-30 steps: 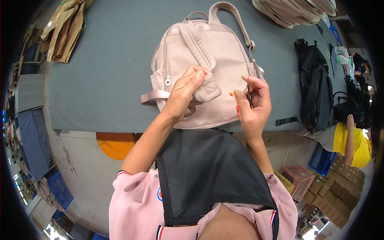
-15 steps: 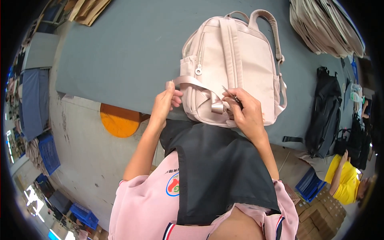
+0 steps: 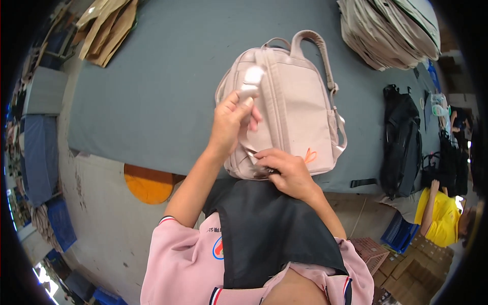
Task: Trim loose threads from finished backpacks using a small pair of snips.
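Note:
A pale pink backpack [image 3: 303, 96] lies on the grey-covered table [image 3: 152, 86] in front of me, its lower end close to my apron. My left hand [image 3: 231, 122] is closed on the end of a shiny pale webbing strap [image 3: 252, 77], raised above the bag's left side and partly blurred. Near the bag's lower left corner, my right hand [image 3: 288, 172] is closed around a small dark-handled tool with a metal tip, apparently thread snips; the fingers hide most of it. A small orange loop [image 3: 310, 155] shows on the bag's lower right.
Stacked pale bag pieces [image 3: 389, 33] lie at the far right, brown paper pieces [image 3: 108, 30] at the far left. A black bag [image 3: 401, 140] rests at the table's right. An orange round stool [image 3: 147, 183] is partly under the table. A person in yellow [image 3: 439, 216] is at the right.
My left hand has lifted the strap end up and over the bag. My right hand has moved toward the bag's lower left corner. The orange loop now shows more plainly.

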Available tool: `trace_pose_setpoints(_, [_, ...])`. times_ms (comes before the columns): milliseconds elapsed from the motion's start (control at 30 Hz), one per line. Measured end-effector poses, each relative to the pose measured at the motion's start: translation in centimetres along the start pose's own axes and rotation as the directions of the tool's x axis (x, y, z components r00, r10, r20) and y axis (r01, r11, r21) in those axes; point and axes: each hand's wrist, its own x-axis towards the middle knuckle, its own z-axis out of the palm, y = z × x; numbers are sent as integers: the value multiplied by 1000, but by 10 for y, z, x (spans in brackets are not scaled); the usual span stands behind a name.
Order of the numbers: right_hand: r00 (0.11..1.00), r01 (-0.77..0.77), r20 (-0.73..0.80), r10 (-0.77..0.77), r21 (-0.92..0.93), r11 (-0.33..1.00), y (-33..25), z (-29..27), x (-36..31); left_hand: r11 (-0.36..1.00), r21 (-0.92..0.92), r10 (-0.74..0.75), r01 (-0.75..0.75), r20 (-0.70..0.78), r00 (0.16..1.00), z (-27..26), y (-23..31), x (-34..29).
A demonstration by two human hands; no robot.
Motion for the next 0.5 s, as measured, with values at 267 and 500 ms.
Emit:
trace_pose_setpoints(267, [696, -78, -692, 195, 197, 977, -4, -31, 24, 966, 220, -164, 139, 101, 981, 32, 2, -32])
trace_pose_setpoints(500, [740, -82, -672, 29, -47, 996, -7, -33, 23, 931, 350, -158, 108, 118, 980, 32, -1, -38])
